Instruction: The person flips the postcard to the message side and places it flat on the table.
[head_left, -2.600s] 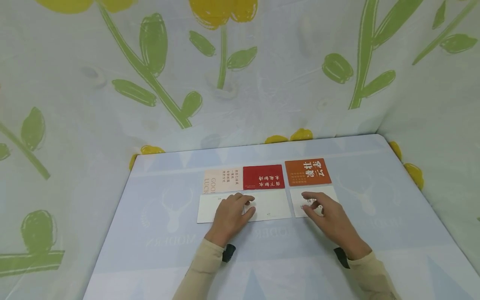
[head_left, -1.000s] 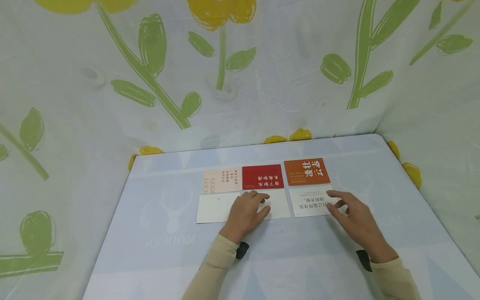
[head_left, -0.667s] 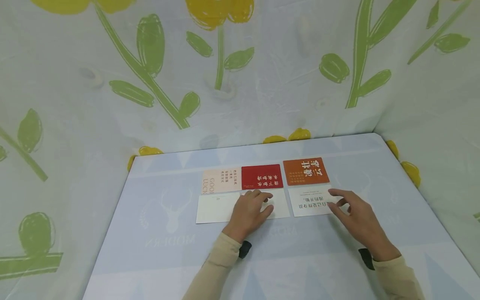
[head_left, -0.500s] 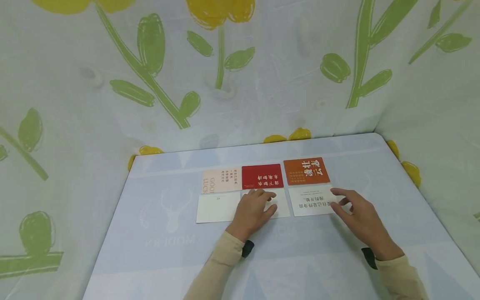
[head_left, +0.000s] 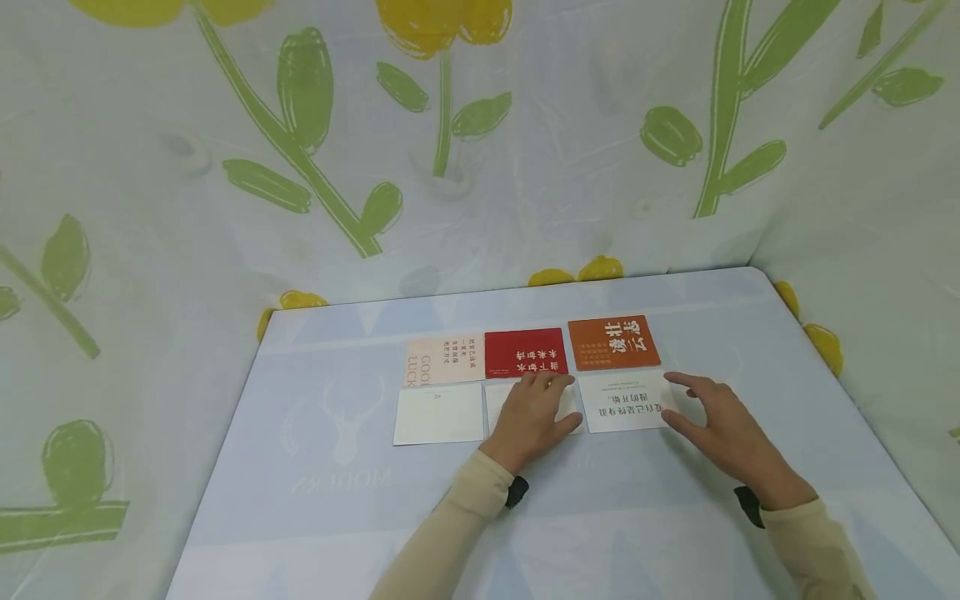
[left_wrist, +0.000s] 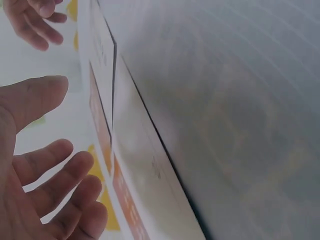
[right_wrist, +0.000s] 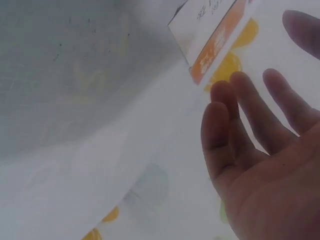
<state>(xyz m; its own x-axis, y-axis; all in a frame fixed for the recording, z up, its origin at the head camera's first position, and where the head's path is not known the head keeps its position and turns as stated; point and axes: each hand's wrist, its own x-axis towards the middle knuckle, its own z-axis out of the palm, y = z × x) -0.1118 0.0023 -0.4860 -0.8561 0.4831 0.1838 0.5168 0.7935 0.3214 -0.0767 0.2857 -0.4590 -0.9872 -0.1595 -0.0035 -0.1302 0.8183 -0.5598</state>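
Observation:
Six flat cards lie in two rows. Pale pink (head_left: pixel 445 360), red (head_left: pixel 525 353) and orange (head_left: pixel 613 343) cards form the far row. Nearer are a white card with a tiny mark (head_left: pixel 437 421), a white card largely covered by my left hand (head_left: pixel 497 400), and a white card with dark lettering (head_left: pixel 626 400). My left hand (head_left: pixel 528 421) is over the middle white card, fingers loosely bent, thumb apart, nothing gripped. At the lettered card's right edge is my right hand (head_left: pixel 723 429), its thumb and index finger spread. The right wrist view shows that hand (right_wrist: pixel 265 150) with relaxed fingers.
The cards rest on a pale blue table (head_left: pixel 337 517) printed with faint lettering and a deer head. A fabric backdrop (head_left: pixel 555 192) with yellow flowers and green stems rises behind the table's far edge and along both sides.
My left hand has slid right, from the left white card to the middle one. The right hand has moved right, uncovering the dark lettering. The cards stay nearly where they were.

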